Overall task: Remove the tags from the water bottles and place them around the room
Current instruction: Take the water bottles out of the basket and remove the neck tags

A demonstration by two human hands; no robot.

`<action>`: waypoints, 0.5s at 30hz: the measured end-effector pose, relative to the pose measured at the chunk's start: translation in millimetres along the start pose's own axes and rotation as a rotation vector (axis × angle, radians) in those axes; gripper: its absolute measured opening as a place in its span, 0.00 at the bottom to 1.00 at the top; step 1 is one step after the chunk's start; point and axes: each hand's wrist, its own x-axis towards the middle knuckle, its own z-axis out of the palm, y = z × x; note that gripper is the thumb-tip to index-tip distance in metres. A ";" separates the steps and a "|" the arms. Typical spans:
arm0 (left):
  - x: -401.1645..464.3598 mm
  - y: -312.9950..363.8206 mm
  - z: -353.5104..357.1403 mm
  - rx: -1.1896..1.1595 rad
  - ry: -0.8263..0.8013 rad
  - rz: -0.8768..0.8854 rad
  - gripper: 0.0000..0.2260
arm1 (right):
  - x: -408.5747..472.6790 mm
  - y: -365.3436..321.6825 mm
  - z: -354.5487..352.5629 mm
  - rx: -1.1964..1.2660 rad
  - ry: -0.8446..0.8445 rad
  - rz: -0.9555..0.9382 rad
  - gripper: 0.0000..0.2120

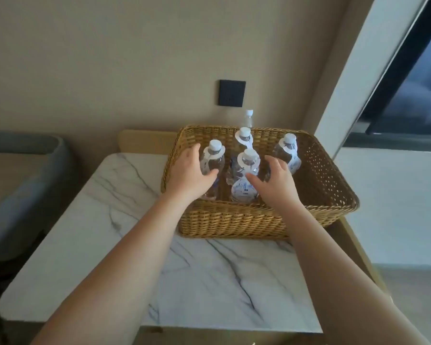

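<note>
A woven wicker basket (321, 185) sits on a white marble table (125, 240). Several clear water bottles with white caps and white paper tags around their necks stand upright in it. My left hand (189, 175) wraps around the left bottle (213, 158), thumb against its front. My right hand (274, 180) is spread with fingers apart, thumb touching the front middle bottle (246, 168). Another tagged bottle (288, 151) stands to the right, one (243, 138) behind. A bottle without a tag (248, 118) stands behind the basket by the wall.
A black wall switch plate (232, 93) is on the beige wall above the basket. A grey upholstered seat (23, 175) lies to the left of the table. A window with a dark frame (403, 90) is at the right, above a white ledge.
</note>
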 end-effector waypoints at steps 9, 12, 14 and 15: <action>63.7 -7.0 37.7 -0.196 -0.204 -0.153 0.49 | 56.4 7.8 31.1 0.043 -0.159 0.167 0.52; 69.6 -15.0 48.5 -0.202 -0.215 -0.194 0.46 | 64.2 12.1 39.8 0.049 -0.179 0.190 0.50; 71.4 -20.3 54.4 -0.206 -0.201 -0.203 0.40 | 67.7 15.3 44.0 0.036 -0.186 0.188 0.47; 72.7 -22.2 56.2 -0.207 -0.195 -0.205 0.39 | 69.0 16.6 45.4 0.030 -0.186 0.184 0.45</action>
